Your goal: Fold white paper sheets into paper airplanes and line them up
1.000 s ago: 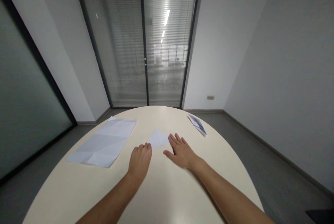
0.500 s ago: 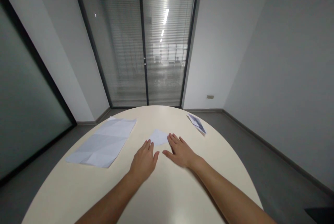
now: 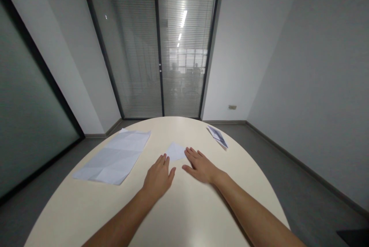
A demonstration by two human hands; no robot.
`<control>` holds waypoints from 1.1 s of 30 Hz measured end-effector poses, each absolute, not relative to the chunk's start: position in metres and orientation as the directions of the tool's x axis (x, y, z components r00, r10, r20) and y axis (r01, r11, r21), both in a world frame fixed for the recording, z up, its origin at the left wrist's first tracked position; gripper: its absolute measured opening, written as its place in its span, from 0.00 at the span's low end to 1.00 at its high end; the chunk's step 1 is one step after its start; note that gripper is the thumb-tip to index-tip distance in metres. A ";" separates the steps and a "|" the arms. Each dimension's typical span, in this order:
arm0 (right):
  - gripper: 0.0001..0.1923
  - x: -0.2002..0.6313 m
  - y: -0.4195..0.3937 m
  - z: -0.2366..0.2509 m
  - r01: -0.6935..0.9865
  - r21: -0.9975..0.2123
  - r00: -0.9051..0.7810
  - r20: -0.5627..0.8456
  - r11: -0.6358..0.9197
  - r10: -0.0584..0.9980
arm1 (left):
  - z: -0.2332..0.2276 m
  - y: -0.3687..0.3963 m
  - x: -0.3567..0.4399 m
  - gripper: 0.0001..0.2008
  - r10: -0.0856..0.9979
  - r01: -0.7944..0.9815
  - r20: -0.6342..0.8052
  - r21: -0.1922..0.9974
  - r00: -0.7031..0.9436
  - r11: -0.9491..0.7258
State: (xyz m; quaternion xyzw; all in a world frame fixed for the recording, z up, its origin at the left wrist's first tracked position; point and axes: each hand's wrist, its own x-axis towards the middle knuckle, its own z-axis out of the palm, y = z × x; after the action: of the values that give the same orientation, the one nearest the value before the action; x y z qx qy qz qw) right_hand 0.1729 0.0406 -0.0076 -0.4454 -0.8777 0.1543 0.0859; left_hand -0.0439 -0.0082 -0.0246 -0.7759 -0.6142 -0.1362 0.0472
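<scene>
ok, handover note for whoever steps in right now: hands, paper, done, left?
Left hand: flat and open on the table, fingertips at the small folded paper.
Right hand: flat, open, fingertips at that paper's right edge.
Creased sheet lies spread out on the left; folded paper piece at the far right edge.
Done: the small paper is folded.
Left: nothing is held; any further folds.

Both forearms run off the bottom edge; the folded paper's (image 3: 175, 151) near edge hides behind fingertips (image 3: 165, 157).

A rounded cream counter (image 3: 184, 216) stands before dark-framed glass doors (image 3: 157, 47) with closed blinds; grey walls (image 3: 302, 47) flank the doors, grey floor (image 3: 288, 170) below them.
</scene>
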 end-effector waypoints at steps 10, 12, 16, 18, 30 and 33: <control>0.47 0.174 0.040 -0.009 0.782 -0.334 -0.558 0.003 0.526 0.830 | -0.017 -0.010 -0.043 0.23 0.942 0.968 0.245 0.043 0.230 -0.248; 0.44 0.176 0.041 -0.008 0.776 -0.333 -0.565 0.014 0.536 0.825 | -0.016 -0.009 -0.044 0.21 0.944 0.968 0.237 0.042 0.231 -0.248; 0.33 0.179 0.044 -0.006 0.768 -0.318 -0.562 0.084 0.556 0.823 | -0.014 -0.004 -0.051 0.19 0.947 0.964 0.204 0.048 0.248 -0.262; 0.26 0.179 0.046 -0.005 0.757 -0.307 -0.566 0.132 0.577 0.814 | -0.015 0.001 -0.057 0.19 0.943 0.957 0.196 0.063 0.267 -0.284; 0.18 0.181 0.049 -0.006 0.769 -0.320 -0.524 0.181 0.553 0.832 | -0.012 0.004 -0.065 0.16 0.938 0.944 0.212 0.126 0.274 -0.304; 0.19 0.182 0.050 -0.006 0.776 -0.320 -0.512 0.181 0.543 0.839 | -0.008 0.003 -0.063 0.15 0.943 0.948 0.212 0.136 0.257 -0.288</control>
State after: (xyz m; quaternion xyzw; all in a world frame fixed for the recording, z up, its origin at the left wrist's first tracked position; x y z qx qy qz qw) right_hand 0.1822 0.0495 -0.0060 -0.4676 -0.8639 0.0994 0.1586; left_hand -0.0635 0.0032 -0.0082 -0.7926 -0.5964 -0.1265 0.0094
